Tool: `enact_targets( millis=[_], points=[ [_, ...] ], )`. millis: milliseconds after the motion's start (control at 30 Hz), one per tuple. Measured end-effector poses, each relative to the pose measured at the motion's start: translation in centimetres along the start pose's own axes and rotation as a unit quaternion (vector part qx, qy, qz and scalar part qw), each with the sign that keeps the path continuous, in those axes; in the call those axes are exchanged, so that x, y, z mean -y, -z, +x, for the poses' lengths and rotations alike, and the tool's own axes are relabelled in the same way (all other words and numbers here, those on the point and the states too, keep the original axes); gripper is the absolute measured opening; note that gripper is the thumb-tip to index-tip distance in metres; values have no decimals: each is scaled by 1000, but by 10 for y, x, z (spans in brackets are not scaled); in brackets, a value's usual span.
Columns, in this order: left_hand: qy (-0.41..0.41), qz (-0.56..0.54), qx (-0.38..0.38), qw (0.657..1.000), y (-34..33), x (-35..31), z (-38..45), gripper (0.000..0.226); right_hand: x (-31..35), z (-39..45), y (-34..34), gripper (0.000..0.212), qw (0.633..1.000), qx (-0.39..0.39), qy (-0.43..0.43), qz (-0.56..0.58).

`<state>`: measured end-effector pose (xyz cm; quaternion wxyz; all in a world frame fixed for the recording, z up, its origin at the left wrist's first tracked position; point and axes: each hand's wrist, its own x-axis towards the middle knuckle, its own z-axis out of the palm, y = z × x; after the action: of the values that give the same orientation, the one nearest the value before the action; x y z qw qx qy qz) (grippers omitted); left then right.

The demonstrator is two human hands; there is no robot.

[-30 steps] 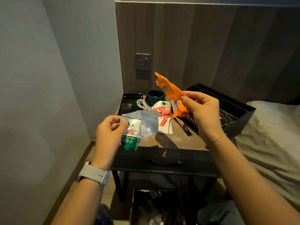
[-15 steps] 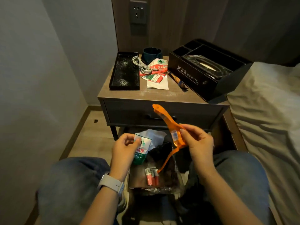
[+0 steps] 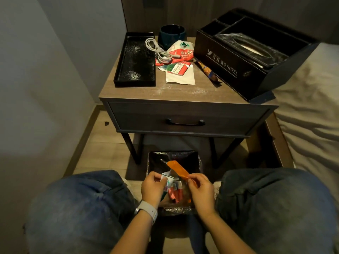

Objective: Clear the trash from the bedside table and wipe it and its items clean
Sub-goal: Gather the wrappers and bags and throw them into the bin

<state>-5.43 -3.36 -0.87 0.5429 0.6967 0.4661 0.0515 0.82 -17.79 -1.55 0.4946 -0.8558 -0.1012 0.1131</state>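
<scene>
Low in the frame's centre, my left hand (image 3: 153,187) pinches a green-and-white wrapper (image 3: 167,180) and my right hand (image 3: 200,189) pinches an orange wrapper (image 3: 178,169), both over the lined bin (image 3: 199,165) between my knees. Red scraps, perhaps wrappers, lie inside. Higher up, the bedside table (image 3: 183,92) carries a black tray (image 3: 134,60), a white cable (image 3: 158,52), more wrappers (image 3: 180,70) and a hotel tissue box (image 3: 238,70).

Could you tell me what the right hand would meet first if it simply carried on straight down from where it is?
Probably the wrappers already lying in the trash bin; the right hand hovers over its opening, though depth is uncertain.
</scene>
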Motion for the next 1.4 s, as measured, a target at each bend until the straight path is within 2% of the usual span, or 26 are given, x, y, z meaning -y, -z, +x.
enact_targets(
  millis=[67,133,200,333,600,733,867,1033,1133,1233,1400],
  points=[
    [2,47,49,998,-5,2,4,15,-5,8,-4,17,990,98,-26,-97],
    [-15,100,76,992,-7,3,7,31,-4,16,-7,33,961,195,-34,-195],
    [-45,136,77,987,-3,-1,7,38,3,22,-6,41,952,220,-33,-210],
    [-100,136,65,983,14,-21,4,36,27,31,14,43,961,207,-1,-181],
    [-203,35,62,977,50,-104,-6,29,115,52,86,35,975,174,87,-109],
    [-287,6,69,956,67,-164,-13,31,160,72,115,33,974,113,179,-76],
    [-342,10,67,937,75,-220,-5,29,198,106,137,32,965,54,227,-119],
    [-380,70,17,922,74,-278,29,24,224,164,141,33,937,-27,255,-236],
    [-394,144,-20,907,70,-305,60,28,230,197,129,31,911,-27,276,-307],
    [-412,223,-44,882,65,-325,93,32,230,218,110,35,888,-17,258,-379],
    [-419,364,-65,829,56,-345,141,43,227,235,94,39,886,-7,240,-398]
  ],
)
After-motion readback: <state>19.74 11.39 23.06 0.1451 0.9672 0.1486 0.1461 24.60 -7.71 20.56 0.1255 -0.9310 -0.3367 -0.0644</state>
